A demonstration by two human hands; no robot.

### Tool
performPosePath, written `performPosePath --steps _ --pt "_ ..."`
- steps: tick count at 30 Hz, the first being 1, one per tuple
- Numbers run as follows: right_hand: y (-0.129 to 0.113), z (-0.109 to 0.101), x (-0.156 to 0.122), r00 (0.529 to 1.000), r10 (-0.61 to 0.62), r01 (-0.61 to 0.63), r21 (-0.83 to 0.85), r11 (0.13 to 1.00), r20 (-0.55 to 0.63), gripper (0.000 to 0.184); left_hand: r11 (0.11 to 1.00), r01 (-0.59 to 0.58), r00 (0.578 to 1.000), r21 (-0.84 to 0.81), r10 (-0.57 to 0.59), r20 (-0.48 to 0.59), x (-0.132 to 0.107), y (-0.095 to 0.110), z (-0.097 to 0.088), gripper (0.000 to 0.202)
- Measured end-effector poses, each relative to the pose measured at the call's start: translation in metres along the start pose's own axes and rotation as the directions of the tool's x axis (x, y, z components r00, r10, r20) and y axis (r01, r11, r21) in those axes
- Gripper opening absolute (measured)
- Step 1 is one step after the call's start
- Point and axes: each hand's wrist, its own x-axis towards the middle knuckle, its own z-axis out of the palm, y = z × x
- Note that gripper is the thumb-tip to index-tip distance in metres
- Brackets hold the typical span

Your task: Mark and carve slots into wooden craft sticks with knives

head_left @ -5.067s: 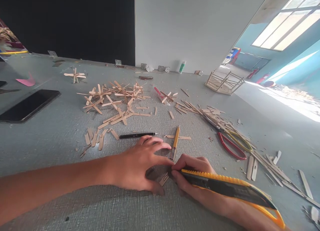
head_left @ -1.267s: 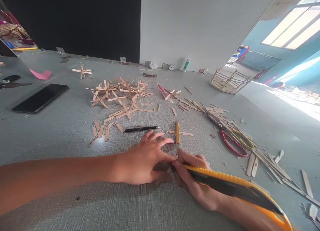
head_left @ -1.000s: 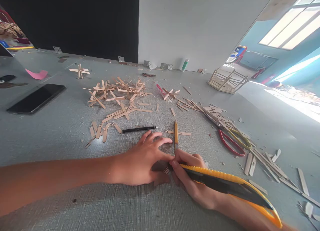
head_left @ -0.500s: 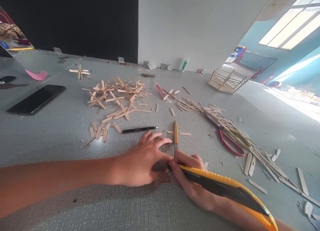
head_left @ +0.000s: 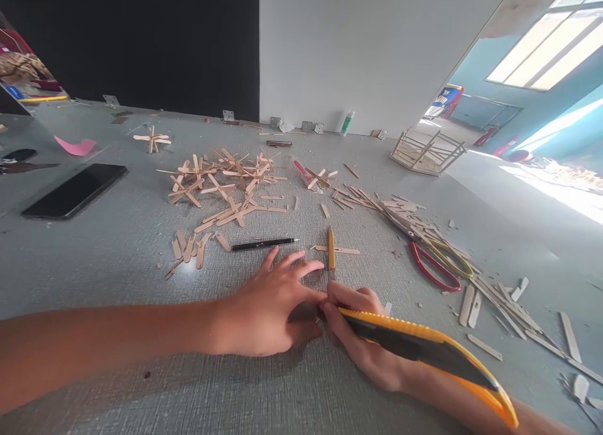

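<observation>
My right hand (head_left: 360, 328) is closed around a yellow and black utility knife (head_left: 414, 341), its tail pointing toward the lower right. Its front end is low at the table, against my left fingertips; the blade is hidden. My left hand (head_left: 277, 303) reaches in from the left, thumb and index finger closing on a small piece mostly out of sight, the other fingers spread over the table. Just beyond my right hand lies a slim tool with a yellow handle (head_left: 331, 250) and grey metal end, across a craft stick (head_left: 347, 251). A black pen (head_left: 264, 244) lies beyond my left fingers.
Crossed craft-stick pieces (head_left: 235, 171) lie in a pile further back. Red and yellow-handled scissors (head_left: 436, 265) rest among loose sticks at right. A phone (head_left: 75, 190) lies left, a stick frame (head_left: 426, 151) back right. A glue stick (head_left: 347, 123) stands by the upright panel (head_left: 377, 46).
The view has shifted slightly. Both hands stay together, with the knife's tail a little lower and the small piece between my left fingers more hidden.
</observation>
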Motion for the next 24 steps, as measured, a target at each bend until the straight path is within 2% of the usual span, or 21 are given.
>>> performPosePath --steps 6,10,15,24 --pt "0.0012 -0.0013 -0.0015 0.998 0.017 -0.021 0.060 0.998 0.056 0.038 0.999 -0.004 1.000 -0.036 0.004 -0.002 0.0006 -0.0013 -0.0006 0.021" --pt "-0.0008 -0.0009 -0.0022 0.999 0.037 -0.040 0.080 0.996 0.037 0.037 0.999 -0.012 1.000 -0.035 0.012 -0.011 0.0003 -0.0034 0.0009 0.025" --pt "0.0022 0.0023 -0.0014 0.999 0.030 -0.033 0.182 0.983 0.019 0.039 1.000 0.000 1.000 0.000 0.000 0.003 0.0013 -0.0049 0.0011 0.028" --pt "0.0064 0.0050 -0.0033 0.999 0.038 -0.038 0.077 0.996 0.000 0.036 1.000 -0.002 1.000 0.008 0.002 0.005 0.0006 -0.0020 0.0010 0.027"
